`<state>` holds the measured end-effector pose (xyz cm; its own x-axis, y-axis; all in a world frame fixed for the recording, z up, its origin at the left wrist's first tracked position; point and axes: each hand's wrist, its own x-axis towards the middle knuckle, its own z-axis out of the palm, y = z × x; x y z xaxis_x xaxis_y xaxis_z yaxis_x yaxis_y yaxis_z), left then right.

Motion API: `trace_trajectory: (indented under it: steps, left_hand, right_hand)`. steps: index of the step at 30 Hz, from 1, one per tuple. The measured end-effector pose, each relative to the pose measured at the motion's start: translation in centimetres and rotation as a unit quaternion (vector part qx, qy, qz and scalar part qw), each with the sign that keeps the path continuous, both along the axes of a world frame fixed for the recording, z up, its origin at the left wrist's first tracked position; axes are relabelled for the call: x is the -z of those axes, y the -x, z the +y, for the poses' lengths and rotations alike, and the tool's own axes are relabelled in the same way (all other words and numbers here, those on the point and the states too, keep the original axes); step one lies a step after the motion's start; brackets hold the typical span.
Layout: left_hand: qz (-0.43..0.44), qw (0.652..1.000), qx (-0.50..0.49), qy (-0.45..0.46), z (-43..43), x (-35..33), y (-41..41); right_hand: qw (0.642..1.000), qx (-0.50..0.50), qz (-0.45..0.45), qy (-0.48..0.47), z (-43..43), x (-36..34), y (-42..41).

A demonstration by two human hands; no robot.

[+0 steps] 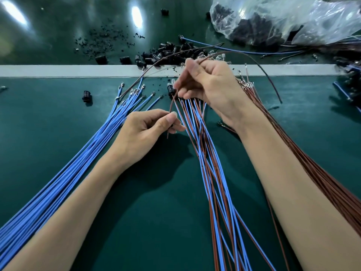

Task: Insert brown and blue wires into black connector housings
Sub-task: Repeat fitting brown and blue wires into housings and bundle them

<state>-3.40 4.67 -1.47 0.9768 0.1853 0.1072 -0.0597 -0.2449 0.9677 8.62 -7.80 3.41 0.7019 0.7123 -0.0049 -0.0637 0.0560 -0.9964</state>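
Left hand [144, 130] pinching brown wire [170, 108], right hand [207, 85] — fingers curled — pinching it higher up

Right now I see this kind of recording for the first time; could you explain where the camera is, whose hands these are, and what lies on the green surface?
There is no machine here: a person works with two bare hands, and the only picture comes from a camera worn on the head, looking down. The left hand pinches one brown wire. The right hand curls around the top of a mixed bundle of blue and brown wires, beside a black housing. On the green mat lie loose blue wires at the left and brown wires at the right. Farther back are a pile of black housings and a clear plastic bag.
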Motion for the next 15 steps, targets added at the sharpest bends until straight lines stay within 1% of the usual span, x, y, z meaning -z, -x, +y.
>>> trace_trajectory:
  steps: [3,4,6,8,9,10,11,13,14,15]
  left_hand:
    - [-0.001,1.000,0.003,0.015,-0.06,0.08,0.08]
    - [-0.002,1.000,0.001,0.017,-0.02,0.09,0.09]
    - [-0.004,1.000,-0.003,0.012,0.04,0.10,0.14]
    - [-0.004,1.000,-0.003,0.010,0.04,0.10,0.20]
    - [-0.004,1.000,-0.002,0.011,0.00,0.11,0.23]
    - [-0.004,1.000,-0.001,0.011,-0.01,0.11,0.24]
    - [-0.005,1.000,-0.002,0.009,-0.05,0.14,0.26]
    - [-0.007,1.000,-0.005,0.007,-0.06,0.15,0.25]
    - [-0.008,1.000,-0.006,0.008,-0.03,0.14,0.24]
    - [-0.009,1.000,-0.006,0.008,0.00,0.14,0.24]
  right_hand:
    - [0.989,-0.093,-0.061,0.100,-0.04,0.47,0.47]
    - [0.986,-0.101,-0.068,0.113,-0.05,0.48,0.52]
    - [0.995,-0.053,-0.038,0.081,0.04,0.47,0.40]
    - [0.999,0.036,0.009,0.000,0.20,0.32,0.17]
    - [0.997,0.071,0.014,-0.030,0.23,0.27,0.14]
    - [0.996,0.083,-0.004,-0.032,0.18,0.29,0.07]
    - [0.997,0.066,-0.038,-0.008,0.00,0.40,-0.01]
    - [0.988,-0.035,-0.119,0.087,-0.47,0.54,0.22]
    - [0.980,-0.071,-0.138,0.121,-0.62,0.56,0.42]
    - [0.979,-0.075,-0.139,0.130,-0.56,0.67,0.55]
